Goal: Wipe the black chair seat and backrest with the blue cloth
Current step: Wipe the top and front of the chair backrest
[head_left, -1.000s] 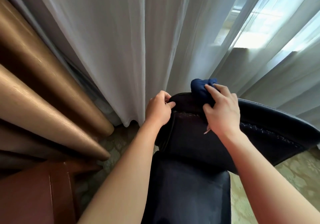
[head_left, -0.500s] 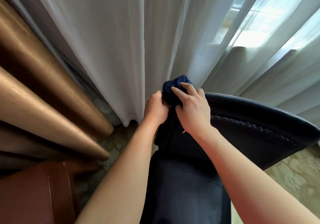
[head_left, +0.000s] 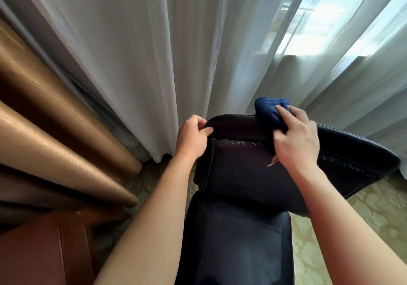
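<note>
The black chair stands below me, its backrest [head_left: 240, 170] curving from centre to the right and its seat [head_left: 235, 245] nearest me. White flecks show along the backrest's stitched seam. My left hand [head_left: 193, 139] grips the backrest's top left corner, thumb on the front face. My right hand [head_left: 297, 139] presses the bunched blue cloth [head_left: 268, 112] onto the backrest's top edge, right of my left hand. Part of the cloth is hidden under my fingers.
White sheer curtains [head_left: 154, 53] hang right behind the chair, with a bright window at the upper right. Brown drapes [head_left: 44, 119] fall at the left. A reddish-brown piece of furniture [head_left: 44, 251] sits at the lower left. Patterned carpet [head_left: 363, 214] shows on the right.
My right hand slid the blue cloth left along the top edge until it met my left hand, then back to the right. My left hand stays on the corner.
</note>
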`<state>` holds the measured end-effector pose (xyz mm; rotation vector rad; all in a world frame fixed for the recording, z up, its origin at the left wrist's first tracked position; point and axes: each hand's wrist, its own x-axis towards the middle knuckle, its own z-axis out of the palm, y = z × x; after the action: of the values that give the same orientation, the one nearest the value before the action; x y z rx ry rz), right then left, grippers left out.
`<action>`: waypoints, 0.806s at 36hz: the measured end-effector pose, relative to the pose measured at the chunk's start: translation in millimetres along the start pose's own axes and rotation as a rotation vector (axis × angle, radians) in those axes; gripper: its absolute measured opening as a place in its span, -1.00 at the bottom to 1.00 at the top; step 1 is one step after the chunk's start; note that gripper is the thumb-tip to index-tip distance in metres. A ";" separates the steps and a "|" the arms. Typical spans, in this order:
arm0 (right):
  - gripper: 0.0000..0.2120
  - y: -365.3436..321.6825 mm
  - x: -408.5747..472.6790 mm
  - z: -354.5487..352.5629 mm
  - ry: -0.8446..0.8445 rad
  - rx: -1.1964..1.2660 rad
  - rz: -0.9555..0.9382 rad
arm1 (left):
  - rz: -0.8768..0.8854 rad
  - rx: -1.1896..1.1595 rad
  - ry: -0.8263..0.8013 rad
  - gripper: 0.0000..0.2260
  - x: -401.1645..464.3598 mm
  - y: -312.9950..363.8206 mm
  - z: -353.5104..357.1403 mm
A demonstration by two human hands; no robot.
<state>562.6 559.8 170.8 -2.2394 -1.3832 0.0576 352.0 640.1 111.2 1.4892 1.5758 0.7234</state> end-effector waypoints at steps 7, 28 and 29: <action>-0.45 -47.7 -2.1 23.3 -0.082 -0.081 -0.083 | -0.040 0.026 0.020 -0.91 1.6 -1.8 -3.4; -0.40 60.7 0.0 -35.6 0.021 0.060 0.096 | -0.148 -0.019 0.149 -0.91 -34.2 16.6 2.4; -0.40 66.9 -0.6 -38.8 0.030 0.061 0.109 | -0.154 -0.018 0.158 -0.91 -35.9 18.1 3.3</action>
<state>628.8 520.2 175.4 -2.2540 -1.2272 0.1022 362.3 606.8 131.5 1.3071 1.7765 0.7796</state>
